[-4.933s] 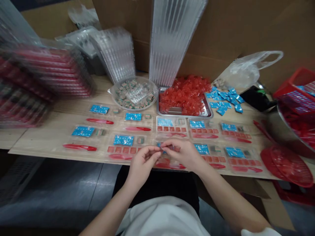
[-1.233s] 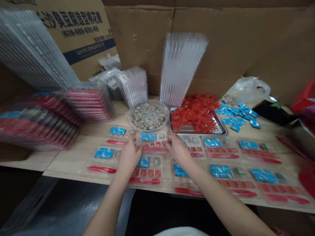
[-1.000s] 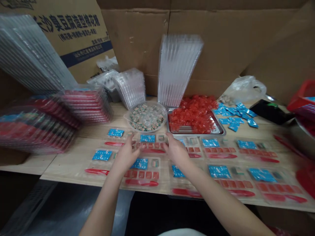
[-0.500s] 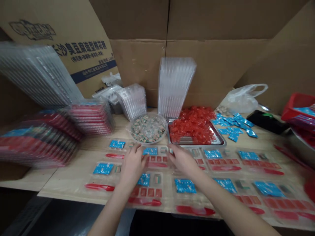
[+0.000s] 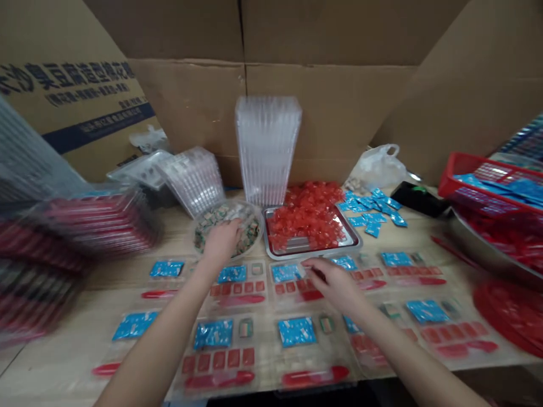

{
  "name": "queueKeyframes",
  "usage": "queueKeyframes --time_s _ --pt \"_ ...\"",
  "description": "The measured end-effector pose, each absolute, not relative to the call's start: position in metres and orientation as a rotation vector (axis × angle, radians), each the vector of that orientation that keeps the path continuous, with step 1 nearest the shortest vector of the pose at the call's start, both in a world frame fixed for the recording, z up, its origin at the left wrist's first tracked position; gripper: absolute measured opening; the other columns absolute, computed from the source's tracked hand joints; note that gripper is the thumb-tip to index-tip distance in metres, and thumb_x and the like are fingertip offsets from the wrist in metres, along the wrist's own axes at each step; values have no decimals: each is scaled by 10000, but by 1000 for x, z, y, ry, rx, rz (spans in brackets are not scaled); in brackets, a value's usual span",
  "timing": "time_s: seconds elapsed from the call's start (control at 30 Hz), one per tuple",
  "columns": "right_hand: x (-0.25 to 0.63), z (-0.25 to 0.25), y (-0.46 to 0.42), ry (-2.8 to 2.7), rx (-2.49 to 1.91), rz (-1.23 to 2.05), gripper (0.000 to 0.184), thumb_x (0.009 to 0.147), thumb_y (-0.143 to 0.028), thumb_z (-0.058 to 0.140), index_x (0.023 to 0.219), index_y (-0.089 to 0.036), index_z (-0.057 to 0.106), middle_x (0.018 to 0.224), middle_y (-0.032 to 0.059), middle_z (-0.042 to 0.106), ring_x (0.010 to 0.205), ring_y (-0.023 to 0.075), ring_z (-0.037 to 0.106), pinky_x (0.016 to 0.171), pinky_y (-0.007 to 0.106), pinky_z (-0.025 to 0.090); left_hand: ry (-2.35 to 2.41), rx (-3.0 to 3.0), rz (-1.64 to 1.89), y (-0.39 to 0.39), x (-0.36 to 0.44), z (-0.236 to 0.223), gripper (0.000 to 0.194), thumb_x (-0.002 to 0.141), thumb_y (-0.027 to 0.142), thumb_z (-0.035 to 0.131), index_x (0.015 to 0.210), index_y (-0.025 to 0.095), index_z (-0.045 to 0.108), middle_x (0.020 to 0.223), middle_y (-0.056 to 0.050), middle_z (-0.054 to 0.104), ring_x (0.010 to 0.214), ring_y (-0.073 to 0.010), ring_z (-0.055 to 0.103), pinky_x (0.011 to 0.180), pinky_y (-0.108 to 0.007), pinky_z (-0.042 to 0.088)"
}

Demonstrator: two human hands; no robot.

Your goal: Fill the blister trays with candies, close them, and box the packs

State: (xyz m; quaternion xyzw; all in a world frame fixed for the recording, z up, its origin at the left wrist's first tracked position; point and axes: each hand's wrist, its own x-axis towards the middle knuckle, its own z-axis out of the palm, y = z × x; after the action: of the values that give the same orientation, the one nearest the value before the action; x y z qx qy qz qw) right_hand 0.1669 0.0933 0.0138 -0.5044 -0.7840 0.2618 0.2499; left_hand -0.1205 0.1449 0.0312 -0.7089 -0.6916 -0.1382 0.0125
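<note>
Half a second ago both hands flank one filled tray (image 5: 251,307); now the left grip (image 5: 223,240) is up at the round bowl (image 5: 260,226), and the right grip (image 5: 337,282) is over the neighbouring tray (image 5: 285,304). The small wrapped pieces (image 5: 251,230) lie around and under the left grip's fingers, which are curled (whether on a piece, I cannot tell). The right grip's thumb and forefinger curve toward each other, contents unclear. Just left of them lies a blue sachet (image 5: 285,272); beyond the right grip sits the metal pan (image 5: 354,244) of red packets (image 5: 307,217).
</note>
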Motion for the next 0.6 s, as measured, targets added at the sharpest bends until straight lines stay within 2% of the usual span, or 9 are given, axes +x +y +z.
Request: queueKeyframes --time_s 0.2,0.3,0.43,0.5,0.6 --pt "179 15 95 -2093 -1353 796 231 836 -230 458 965 -207 649 860 30 689 780 166 631 734 287 471 -2157 -2210 -514 154 -136 33 274 867 285 451 1062 195 622 1030 -87 687 979 -229 624 880 -326 451" --pt "159 24 109 -2143 -1253 722 217 829 -187 482 948 -209 662 913 43 680 833 158 617 774 282 456 -2135 -2189 -525 151 -135 29 334 822 362 532 1100 193 606 1134 -109 641 1092 -269 559 959 -390 400" --pt "105 41 163 -2069 -1271 761 152 807 -173 545 862 -200 684 930 45 671 894 157 598 840 279 426 -2162 -2124 -498 145 -127 23 560 772 428 592 1257 169 490 1345 -172 465 1217 -349 436 973 -486 362" --pt "73 49 197 -1984 -1331 815 122 795 -179 560 808 -174 681 849 50 678 851 165 609 810 280 439 -2182 -2118 -478 141 -127 19 606 780 436 582 1292 142 445 1345 -196 451 1203 -360 446 947 -491 382" --pt "34 54 236 -1867 -1376 896 108 782 -186 573 772 -142 672 689 55 658 739 167 617 704 272 467 -2180 -2136 -466 136 -129 13 579 808 430 549 1294 136 434 1322 -191 472 1189 -336 465 937 -458 400"
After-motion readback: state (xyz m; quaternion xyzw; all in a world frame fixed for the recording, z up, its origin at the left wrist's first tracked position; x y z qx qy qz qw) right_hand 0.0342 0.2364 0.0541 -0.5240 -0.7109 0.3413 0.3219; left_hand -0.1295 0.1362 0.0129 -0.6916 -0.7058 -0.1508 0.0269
